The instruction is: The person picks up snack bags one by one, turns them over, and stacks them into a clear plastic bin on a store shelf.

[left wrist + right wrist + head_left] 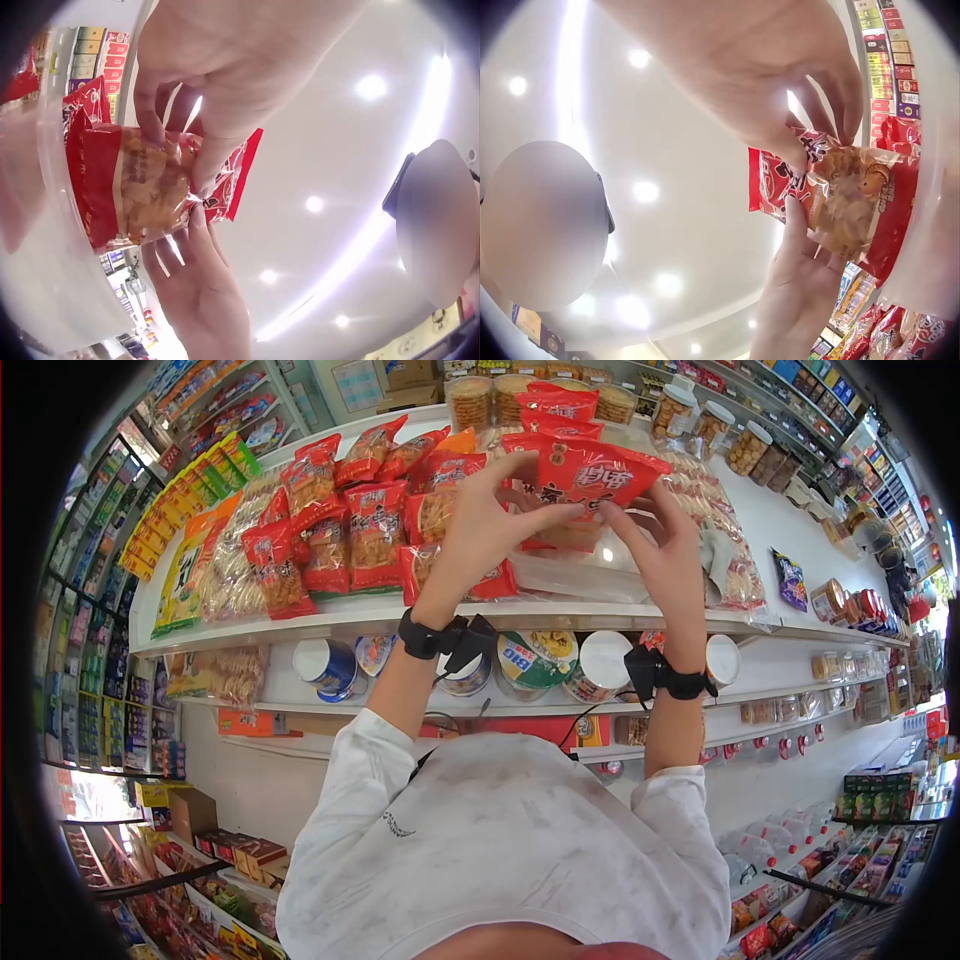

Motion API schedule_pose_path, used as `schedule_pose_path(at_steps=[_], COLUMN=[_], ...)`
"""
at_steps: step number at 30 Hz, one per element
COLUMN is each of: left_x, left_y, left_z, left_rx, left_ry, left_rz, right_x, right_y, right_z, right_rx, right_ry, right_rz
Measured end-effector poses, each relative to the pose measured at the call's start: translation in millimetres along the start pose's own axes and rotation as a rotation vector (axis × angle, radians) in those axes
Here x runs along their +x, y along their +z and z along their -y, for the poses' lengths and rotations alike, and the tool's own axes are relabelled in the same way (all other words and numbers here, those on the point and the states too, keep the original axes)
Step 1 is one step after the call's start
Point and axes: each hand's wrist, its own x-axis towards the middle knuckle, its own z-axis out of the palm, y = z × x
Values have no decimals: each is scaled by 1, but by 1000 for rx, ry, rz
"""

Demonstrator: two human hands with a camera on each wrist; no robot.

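Both hands hold one red snack bag (600, 472) over the display shelf. My left hand (487, 528) grips its left side, thumb across the front and fingers behind. On the right side my right hand (668, 552) pinches it the same way, the two thumb tips close together. In the left wrist view the bag (154, 184) has a clear middle with light brown pieces inside and red ends. A cartoon figure shows on the bag (851, 196) in the right wrist view. Left of the hands lies a pile of similar red bags (375, 525).
Clear packs of pale snacks (240, 555) flank the pile on the left. A translucent plastic bin (570, 582) stands below the hands. Jars (675, 410) line the back right, a purple bag (790, 580) lies at right, and tubs (540, 660) fill the lower shelf.
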Motion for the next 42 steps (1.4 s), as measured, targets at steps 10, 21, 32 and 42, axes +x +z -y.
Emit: schedule_pose_path(at_steps=[10,21,32,42], left_x=[11,-1,-24,-72], left_y=[0,12,9,-83], left_z=[47,51,53,72], left_rx=[-90,80,139,409], left_ry=[-72,-29,42,-198], left_rz=[141,-37,-251,262], right_x=[-1,2,-13,-74], right_y=[0,8,18,44], right_z=[-22,-31,-10,41], right_rx=[-149,-390,-446,31], right_ry=[32,63,-101,24], right_rz=[39,114,-147,340])
